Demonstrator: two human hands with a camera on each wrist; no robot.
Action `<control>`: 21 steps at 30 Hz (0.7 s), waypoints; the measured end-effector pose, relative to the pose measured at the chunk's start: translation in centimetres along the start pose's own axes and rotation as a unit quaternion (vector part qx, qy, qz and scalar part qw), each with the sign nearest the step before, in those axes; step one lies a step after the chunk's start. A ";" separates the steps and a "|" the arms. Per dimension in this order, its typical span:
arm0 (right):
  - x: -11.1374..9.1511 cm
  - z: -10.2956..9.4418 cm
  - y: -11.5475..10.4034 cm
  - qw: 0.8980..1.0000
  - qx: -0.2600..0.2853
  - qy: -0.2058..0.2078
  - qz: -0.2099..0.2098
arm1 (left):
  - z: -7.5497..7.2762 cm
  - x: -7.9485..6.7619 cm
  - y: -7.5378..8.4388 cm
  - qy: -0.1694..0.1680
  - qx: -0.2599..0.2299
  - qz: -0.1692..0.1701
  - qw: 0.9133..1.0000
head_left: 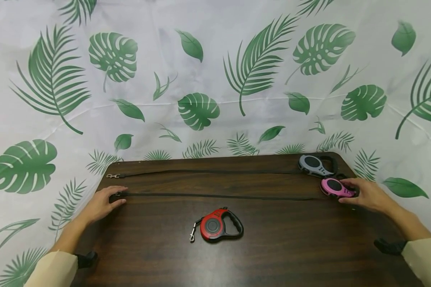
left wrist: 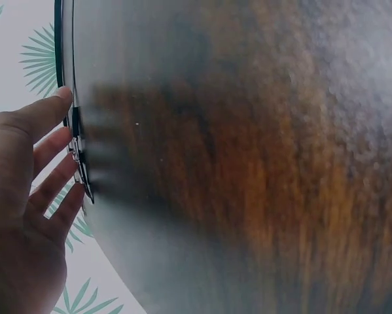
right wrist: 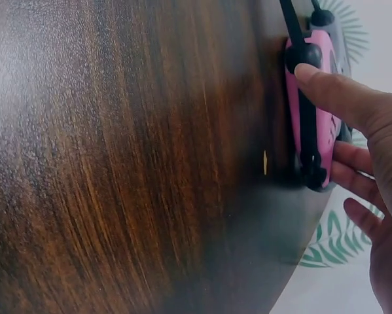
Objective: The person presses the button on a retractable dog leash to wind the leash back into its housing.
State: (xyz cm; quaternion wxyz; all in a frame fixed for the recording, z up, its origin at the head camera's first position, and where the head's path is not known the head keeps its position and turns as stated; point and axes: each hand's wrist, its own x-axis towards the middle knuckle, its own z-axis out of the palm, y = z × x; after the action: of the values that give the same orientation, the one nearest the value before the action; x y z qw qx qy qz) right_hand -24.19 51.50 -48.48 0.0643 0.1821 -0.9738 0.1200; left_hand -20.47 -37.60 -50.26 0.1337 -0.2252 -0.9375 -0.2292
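A pink retractable dog leash (head_left: 341, 192) lies at the table's right side. My right hand (head_left: 370, 195) holds it, thumb on its near edge and fingers on the far side, as the right wrist view shows. Its black strap (head_left: 215, 196) runs straight leftward across the table. At the strap's left end, beside the small metal clip (head_left: 118, 194), is my left hand (head_left: 104, 202), thumb and fingers apart and loosely extended. The left wrist view does not settle whether the fingertips touch the clip. Behind the pink one is a grey retractable leash (head_left: 306, 166), its black strap (head_left: 215, 171) likewise stretched left.
A red retractable leash (head_left: 212, 226) with a black handle lies nearer, mid-table, its clip (head_left: 192, 238) hanging out on the left. The grey leash's metal clip (head_left: 113, 175) lies near the back left corner. A leaf-patterned cloth (head_left: 201, 79) rises behind the dark wooden table (head_left: 291, 247).
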 end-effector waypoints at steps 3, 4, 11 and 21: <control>0.0 0.1 -0.2 1.000 0.002 -0.013 0.008 | 0.1 0.1 -0.2 0.003 0.004 0.002 1.000; 0.0 0.1 -0.2 1.000 0.002 -0.017 0.010 | 0.1 0.1 -0.2 0.005 0.006 0.004 1.000; -0.1 0.5 -0.4 1.000 -0.021 -0.008 0.011 | 0.5 0.2 -0.5 0.026 0.024 0.032 0.999; 0.0 1.2 -0.2 0.998 -0.053 0.019 0.014 | 0.4 0.0 -1.4 0.050 0.031 0.038 0.998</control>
State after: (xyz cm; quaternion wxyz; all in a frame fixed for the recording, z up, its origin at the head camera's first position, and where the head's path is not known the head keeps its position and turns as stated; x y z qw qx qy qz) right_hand -24.23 51.03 -49.64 0.0910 0.1623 -0.9798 0.0726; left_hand -21.27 -38.50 -51.15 0.1956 -0.2453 -0.9269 -0.2058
